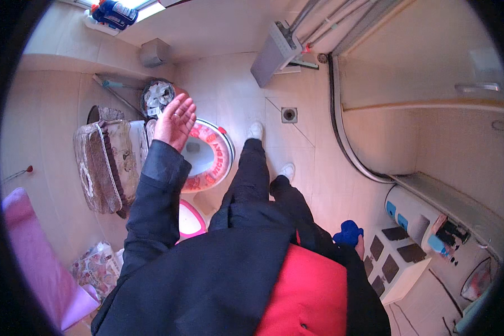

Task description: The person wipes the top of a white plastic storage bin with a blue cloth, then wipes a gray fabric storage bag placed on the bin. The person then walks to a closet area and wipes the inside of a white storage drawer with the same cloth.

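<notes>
My left hand (176,123) is stretched out palm up over the edge of a toilet, fingers straight and holding nothing. The toilet seat (218,159) has a pink and red patterned cover, and the bowl below it is uncovered. Down by my right side, my right hand (360,246) is closed on a bunched blue cloth (348,233); most of this hand is hidden behind the cloth and my dark sleeve. Just beyond my left fingers stands a waste bin (158,95) filled with crumpled white paper.
A cloth-covered toilet tank (109,165) adjoins the toilet, with a pink-rimmed basin (191,219) nearby. Ahead are a grey squeeze-mop bucket (274,53) and a floor drain (289,115). At right stand a curved shower enclosure (341,134) and a white cabinet (397,263).
</notes>
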The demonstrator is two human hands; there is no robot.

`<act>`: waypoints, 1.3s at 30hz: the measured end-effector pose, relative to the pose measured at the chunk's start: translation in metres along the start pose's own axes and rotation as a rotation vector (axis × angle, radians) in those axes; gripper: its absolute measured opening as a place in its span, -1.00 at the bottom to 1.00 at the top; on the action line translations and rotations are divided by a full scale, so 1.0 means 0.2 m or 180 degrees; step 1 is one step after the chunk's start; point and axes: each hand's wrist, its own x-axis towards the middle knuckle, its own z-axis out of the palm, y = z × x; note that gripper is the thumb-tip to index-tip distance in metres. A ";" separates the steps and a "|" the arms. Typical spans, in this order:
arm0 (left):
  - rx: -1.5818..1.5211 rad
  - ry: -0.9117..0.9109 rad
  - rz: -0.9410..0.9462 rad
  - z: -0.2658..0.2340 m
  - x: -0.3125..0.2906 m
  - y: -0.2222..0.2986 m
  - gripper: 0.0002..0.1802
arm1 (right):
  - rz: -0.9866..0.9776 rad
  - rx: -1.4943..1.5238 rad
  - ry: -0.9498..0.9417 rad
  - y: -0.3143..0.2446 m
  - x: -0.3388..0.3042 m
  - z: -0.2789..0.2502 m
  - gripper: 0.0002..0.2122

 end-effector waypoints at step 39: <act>0.3554 -0.2655 -0.2507 0.91 -1.45 -2.10 -0.74 | -0.0809 0.3324 0.2613 2.61 -0.78 -0.91 -0.63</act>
